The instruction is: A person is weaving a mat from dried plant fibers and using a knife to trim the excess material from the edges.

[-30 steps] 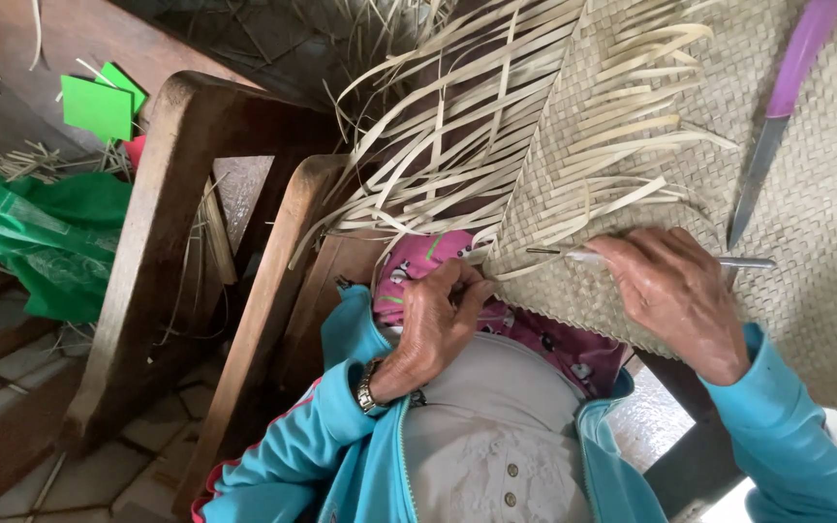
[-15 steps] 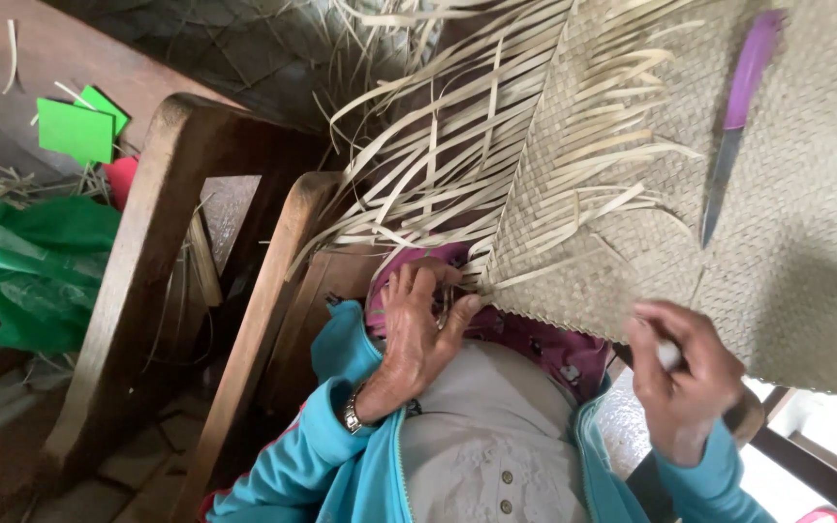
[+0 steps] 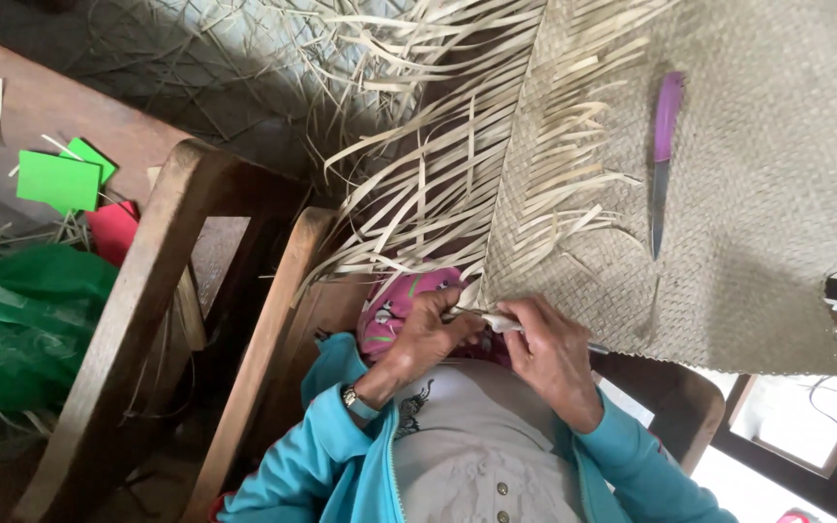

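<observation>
A pale woven mat (image 3: 758, 194) lies across my lap, its unwoven loose strips (image 3: 418, 165) fanning out to the left. My left hand (image 3: 428, 329), with a watch on the wrist, pinches a pale strip (image 3: 501, 322) at the mat's near corner. My right hand (image 3: 554, 353) sits right beside it, fingers closed on the same strip. A knife with a purple handle (image 3: 664, 145) rests on the mat, apart from both hands. A pink patterned cloth (image 3: 394, 305) shows under my left hand.
Two dark wooden chair frames (image 3: 138, 320) stand to the left. Beyond them lie a green plastic bag (image 3: 12, 329), green paper pieces (image 3: 55, 179), a red piece (image 3: 113, 228) and scattered strip offcuts on a wooden surface.
My right hand came off the mat, dropped to the lower right, then moved left to meet my left hand at the mat's corner. The left hand stayed at the edge.
</observation>
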